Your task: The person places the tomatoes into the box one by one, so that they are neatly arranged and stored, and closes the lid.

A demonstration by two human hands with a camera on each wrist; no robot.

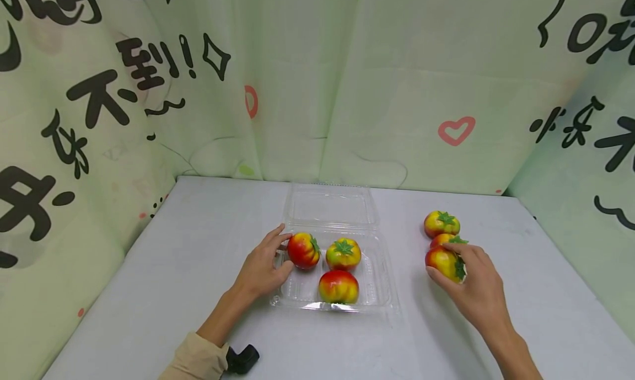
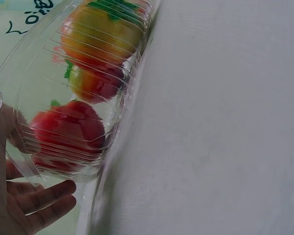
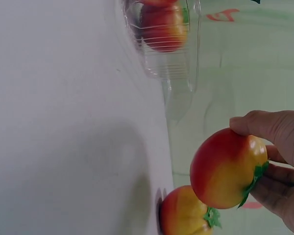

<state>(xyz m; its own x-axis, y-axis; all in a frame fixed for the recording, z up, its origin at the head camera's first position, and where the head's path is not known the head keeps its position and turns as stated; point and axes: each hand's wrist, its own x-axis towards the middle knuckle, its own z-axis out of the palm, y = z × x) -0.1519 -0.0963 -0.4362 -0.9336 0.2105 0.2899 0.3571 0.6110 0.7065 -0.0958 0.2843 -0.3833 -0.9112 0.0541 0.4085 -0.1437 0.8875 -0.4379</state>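
My right hand [image 1: 473, 283] pinches a red-and-yellow tomato [image 3: 225, 169] with green leaves between thumb and fingers. In the right wrist view it is held above the table, overlapping another tomato [image 3: 181, 213]. My left hand [image 1: 265, 267] rests at the left edge of a clear plastic clamshell box [image 1: 389, 283], its fingertips beside the left tomato [image 1: 303, 250] inside. The left wrist view shows spread, fairly straight fingers [image 2: 51, 198] by the box wall. Also in the box are a tomato with leaves upward [image 1: 343, 253] and one lying on its side [image 1: 338, 287].
The box's lid [image 1: 331, 205] lies folded back toward the far table edge. A further tomato [image 1: 441, 223] sits at the right, behind the held one. A printed curtain [image 1: 397, 93] rises around the back and sides of the white table [image 1: 198, 247].
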